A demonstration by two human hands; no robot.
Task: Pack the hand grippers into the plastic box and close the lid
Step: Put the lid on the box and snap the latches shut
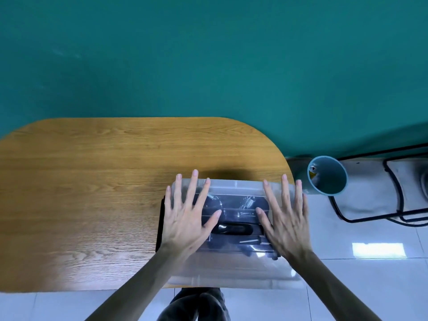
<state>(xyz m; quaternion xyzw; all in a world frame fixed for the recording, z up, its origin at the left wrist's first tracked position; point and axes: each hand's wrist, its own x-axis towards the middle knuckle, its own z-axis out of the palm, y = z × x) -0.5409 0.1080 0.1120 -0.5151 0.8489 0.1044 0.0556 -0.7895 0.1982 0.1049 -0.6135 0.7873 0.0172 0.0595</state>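
Both hands flat on the lid of the plastic box, grippers visible inside.

Nearest: person's legs in dark trousers [196, 304], cut off by the bottom edge. Both forearms reach up from there. Left hand [187, 218] and right hand [286, 218] lie palm-down on the clear lid [234, 185], fingers straight and spread, gripping nothing. Plastic box [231, 272] sits at the right near end of the wooden table [92, 181], its right side overhanging the edge. Hand grippers [234, 229] inside: black handles and two metal coil springs show through the lid, count unclear, partly hidden under the palms. Can't tell if the lid is latched. Beyond, right of the table: a teal bin [327, 176], a black wire rack [393, 188] cut off at frame edge, and a teal wall [208, 54].
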